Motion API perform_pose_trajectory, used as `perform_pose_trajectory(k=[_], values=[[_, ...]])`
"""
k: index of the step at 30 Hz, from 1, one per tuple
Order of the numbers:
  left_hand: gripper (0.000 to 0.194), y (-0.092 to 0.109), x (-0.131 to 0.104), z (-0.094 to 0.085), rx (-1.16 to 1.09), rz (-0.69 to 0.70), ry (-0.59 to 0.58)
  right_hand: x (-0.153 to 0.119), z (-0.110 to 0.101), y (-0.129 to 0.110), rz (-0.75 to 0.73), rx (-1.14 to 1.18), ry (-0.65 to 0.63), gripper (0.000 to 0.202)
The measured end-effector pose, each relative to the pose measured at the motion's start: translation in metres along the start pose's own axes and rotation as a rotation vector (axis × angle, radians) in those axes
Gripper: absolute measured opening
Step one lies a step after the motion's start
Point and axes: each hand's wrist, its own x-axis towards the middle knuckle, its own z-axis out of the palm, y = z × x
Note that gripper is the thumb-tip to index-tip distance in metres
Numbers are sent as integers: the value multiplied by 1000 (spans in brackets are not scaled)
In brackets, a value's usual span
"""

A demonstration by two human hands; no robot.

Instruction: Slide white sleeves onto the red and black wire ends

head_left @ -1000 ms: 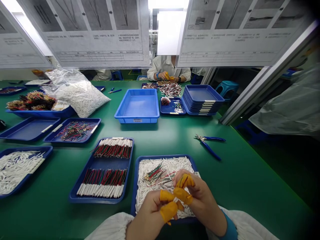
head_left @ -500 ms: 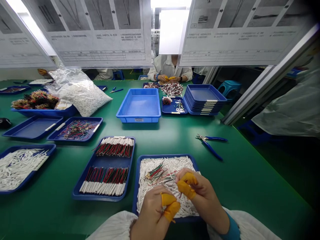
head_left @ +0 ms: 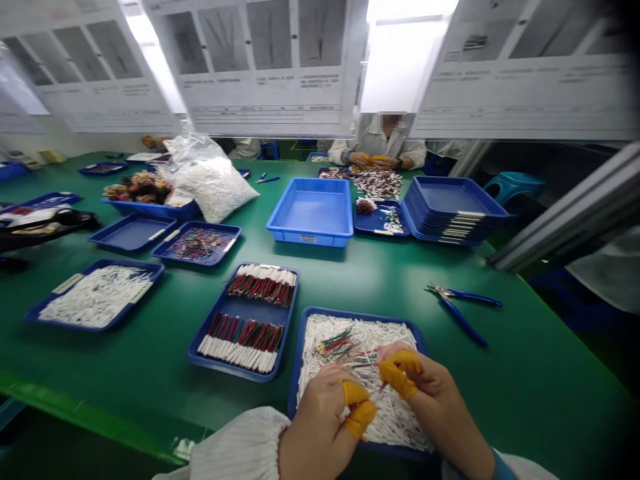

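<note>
Green worktop (head_left: 340, 283) spreads across the head view, with printed sheets (head_left: 265, 87) hanging above it and a co-worker (head_left: 379, 142) seated opposite. Nearest the person, a blue tray (head_left: 421, 339) brims with white sleeves (head_left: 400, 420), some loose wires (head_left: 336, 345) lying on top. Over this tray, the right hand (head_left: 427, 390) pinches a short dark wire (head_left: 383, 386), its end showing below the yellow-covered fingers. Just beside, the left hand (head_left: 325, 420) keeps its covered thumb and forefinger narrow; whether anything sits between them, I cannot tell. To the left stands a second tray (head_left: 253, 309) with two rows of sleeved wires (head_left: 243, 343); cutters (head_left: 465, 321) lie open on the right. Such wire is probably very light and bendy, best pinched close to its end; the sleeves look smooth, perhaps slippery, and easiest gripped mid-length.
</note>
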Motion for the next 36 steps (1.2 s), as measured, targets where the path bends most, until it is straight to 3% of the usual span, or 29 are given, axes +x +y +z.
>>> perform_pose_trajectory(k=[4, 9, 13, 16, 24, 29, 36], values=[[10, -7, -7, -16, 118, 39, 75, -2, -12, 19, 47, -257, -30, 21], [13, -32, -24, -62, 495, 4, 244, -4, -20, 53, -67, -654, -95, 37], [15, -58, -41, -99, 670, -74, 376, -3, -19, 65, -156, -767, -155, 34], [16, -72, -49, -114, 769, -108, 425, -1, -18, 62, -173, -767, -171, 29], [17, -78, -57, -122, 866, -101, 399, -1, -18, 57, -178, -749, -177, 22], [31, -80, -62, -124, 881, -80, 401, -1, -15, 59, -179, -738, -171, 24], [29, -74, -49, -112, 770, 0, 403, 2, -1, 32, -84, -718, -148, 21]])
